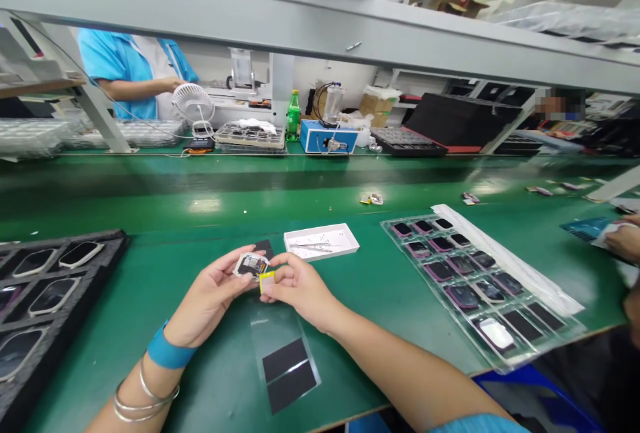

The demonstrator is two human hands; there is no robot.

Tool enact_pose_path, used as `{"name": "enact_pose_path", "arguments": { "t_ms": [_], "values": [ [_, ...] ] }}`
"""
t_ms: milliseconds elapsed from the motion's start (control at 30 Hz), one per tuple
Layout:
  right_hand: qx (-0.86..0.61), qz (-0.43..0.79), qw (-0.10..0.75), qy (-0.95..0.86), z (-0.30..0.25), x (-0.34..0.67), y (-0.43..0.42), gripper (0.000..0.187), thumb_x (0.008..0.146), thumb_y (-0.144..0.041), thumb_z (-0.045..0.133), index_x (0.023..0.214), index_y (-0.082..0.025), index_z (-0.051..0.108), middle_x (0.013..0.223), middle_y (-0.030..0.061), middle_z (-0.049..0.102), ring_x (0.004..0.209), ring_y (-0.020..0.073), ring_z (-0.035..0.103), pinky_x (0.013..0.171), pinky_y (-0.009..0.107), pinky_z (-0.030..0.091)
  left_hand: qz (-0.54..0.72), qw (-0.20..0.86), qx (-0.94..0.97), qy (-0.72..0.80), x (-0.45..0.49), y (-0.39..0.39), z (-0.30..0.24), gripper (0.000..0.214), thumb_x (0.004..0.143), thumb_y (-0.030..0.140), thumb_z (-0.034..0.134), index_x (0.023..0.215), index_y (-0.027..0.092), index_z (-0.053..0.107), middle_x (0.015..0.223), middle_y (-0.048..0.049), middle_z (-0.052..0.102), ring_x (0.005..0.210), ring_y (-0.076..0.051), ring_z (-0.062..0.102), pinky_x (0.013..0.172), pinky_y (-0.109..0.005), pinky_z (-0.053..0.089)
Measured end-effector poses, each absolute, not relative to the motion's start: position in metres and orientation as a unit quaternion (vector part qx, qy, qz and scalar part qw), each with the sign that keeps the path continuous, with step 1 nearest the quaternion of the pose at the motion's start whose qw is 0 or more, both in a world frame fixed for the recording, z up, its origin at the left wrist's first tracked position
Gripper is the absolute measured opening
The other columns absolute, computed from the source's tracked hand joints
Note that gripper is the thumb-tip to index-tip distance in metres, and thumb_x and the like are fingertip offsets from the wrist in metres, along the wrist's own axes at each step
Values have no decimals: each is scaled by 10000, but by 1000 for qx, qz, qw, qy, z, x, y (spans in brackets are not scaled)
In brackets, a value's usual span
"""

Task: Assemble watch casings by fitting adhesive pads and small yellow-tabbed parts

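My left hand [213,293] is closed on a small square watch-like case [251,264], held above the green table. My right hand [299,286] pinches a small yellow tab [267,280] right beside that case; the two hands touch at the fingertips. Below them lies a clear film sheet with black adhesive strips [289,370]. A white shallow tray [321,240] with tweezers and tiny parts sits just beyond my hands.
A black foam tray of glass covers [45,286] lies at left. A clear blister tray of small cases [470,280] lies at right. Another person's hand [625,238] works at far right. A person in blue [125,73], a fan, a green bottle and a blue box stand beyond the belt.
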State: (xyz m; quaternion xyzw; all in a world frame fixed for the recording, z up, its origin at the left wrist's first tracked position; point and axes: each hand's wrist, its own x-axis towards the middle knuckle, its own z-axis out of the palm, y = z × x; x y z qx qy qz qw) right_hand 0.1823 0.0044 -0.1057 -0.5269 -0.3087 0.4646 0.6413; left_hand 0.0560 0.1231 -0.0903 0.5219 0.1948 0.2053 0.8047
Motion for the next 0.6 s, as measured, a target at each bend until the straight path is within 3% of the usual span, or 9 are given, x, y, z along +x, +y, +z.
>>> {"name": "enact_pose_path", "arguments": {
  "t_ms": [100,200,300,367,433,600],
  "values": [
    [-588,363,638,-339,-104,186,4,311,654,-241,678,915,-186,518,701,-31,592,639,129,633,634,266,497,200,806,511,223,59,121,-93,244,718,193,714,941,195,616,1120,-49,650,914,-146,623,787,-236,536],
    [-642,234,608,-405,-101,187,1,239,705,-205,609,940,-190,568,767,-3,611,685,124,616,665,269,509,176,820,491,235,62,116,-98,233,687,161,737,843,189,567,900,-1,689,797,-111,636,764,-236,540],
    [-656,136,580,-464,-100,186,-1,214,737,-173,558,945,-196,602,800,9,638,729,126,615,724,277,517,150,825,485,247,65,111,-101,366,689,180,739,1008,207,562,841,-8,689,826,-132,641,805,-273,531],
    [-656,104,569,-484,-100,185,-2,205,750,-163,539,939,-196,611,814,13,648,721,124,614,711,271,520,131,822,491,256,65,109,-103,469,692,198,737,1120,188,545,948,-54,687,908,-161,630,839,-280,515],
    [-658,89,564,-491,-101,185,-2,194,758,-160,534,930,-193,614,824,16,654,712,122,614,696,264,521,120,818,498,262,65,107,-104,447,686,209,740,1097,155,571,995,-77,674,930,-172,621,849,-276,507],
    [-655,81,564,-496,-100,185,0,175,757,-156,550,912,-192,623,818,16,663,713,122,618,694,257,519,117,829,483,258,66,102,-105,357,677,200,745,1000,182,593,854,-26,669,869,-157,621,869,-316,496]
  ]
}}
